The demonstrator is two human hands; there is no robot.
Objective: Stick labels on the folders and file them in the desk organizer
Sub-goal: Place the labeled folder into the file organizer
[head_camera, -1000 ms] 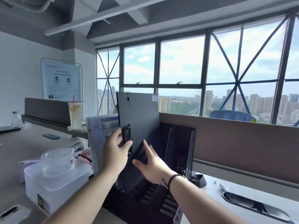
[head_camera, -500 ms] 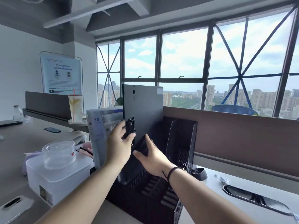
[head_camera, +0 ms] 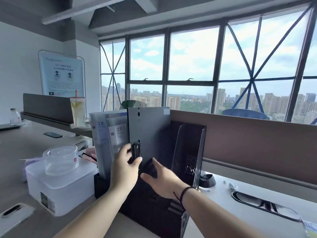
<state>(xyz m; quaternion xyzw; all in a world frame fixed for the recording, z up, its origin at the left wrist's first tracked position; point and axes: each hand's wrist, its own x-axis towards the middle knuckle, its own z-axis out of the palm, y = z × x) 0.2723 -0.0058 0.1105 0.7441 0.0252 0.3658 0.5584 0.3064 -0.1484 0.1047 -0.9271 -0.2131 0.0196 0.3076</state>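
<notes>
- Grey folder (head_camera: 151, 133) stands upright in the black desk organizer (head_camera: 154, 208), in the slot just right of the pale folders.
- Small white label (head_camera: 166, 111) sits at the folder's top right corner.
- Black clip (head_camera: 136, 151) on the folder's left edge, about mid-height.
- Left hand (head_camera: 124, 169): grip clamped on the folder at the clip, thumb over the clip's lower end, fingers curled round the left edge.
- Right hand (head_camera: 164, 179): grip on the folder's lower part, fingers lie against the face, thumb points left; whether fingers wrap an edge I cannot tell. Dark cord on that wrist.
- Two pale folders (head_camera: 109, 134) marked "20" stand in the organizer's left slot, touching the grey folder's left side.
- Organizer's right slots show bare mesh dividers (head_camera: 188, 152).
- White plastic box (head_camera: 58, 186) on the counter (head_camera: 25, 145), left of the organizer, with a clear round container (head_camera: 60, 158) on top.
- Iced drink cup (head_camera: 77, 110) with red straw behind on a ledge.
- Phone (head_camera: 52, 134) lies flat on the counter, far left.
</notes>
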